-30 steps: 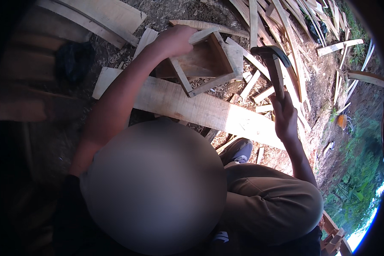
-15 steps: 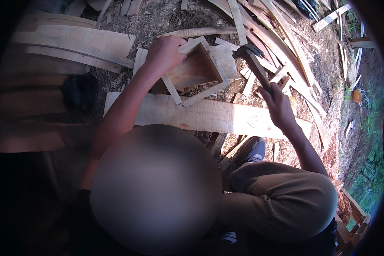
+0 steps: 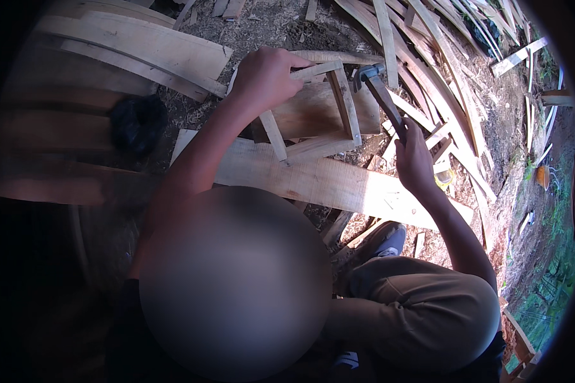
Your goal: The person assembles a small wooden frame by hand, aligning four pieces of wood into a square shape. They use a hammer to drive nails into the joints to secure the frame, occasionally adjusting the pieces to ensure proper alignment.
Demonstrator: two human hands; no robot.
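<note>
My left hand [image 3: 265, 80] is closed around the upper left part of a small four-sided wooden frame [image 3: 345, 105] made of thin strips, its thumb and finger along the top strip. The frame is tilted over a wide board [image 3: 303, 115], with its lower edge by a long pale plank [image 3: 313, 179]. In my right hand [image 3: 416, 156] is the handle of a claw hammer [image 3: 383, 99]. The hammer's dark metal head is close to the frame's upper right corner; whether they touch, I cannot tell. My left palm hides one corner of the frame.
Curved boards [image 3: 147, 41] are stacked at the far left, near a black plastic bag [image 3: 137, 124]. Long wooden strips [image 3: 428, 64] lie heaped at the far right over shavings and soil. A shoe [image 3: 390, 239] rests beside the plank. An orange container [image 3: 542, 177] sits at the right.
My left hand has tipped the frame so that its right strip stands steeper. The hammer head has come nearer the frame's upper right corner. The whole view has shifted slightly.
</note>
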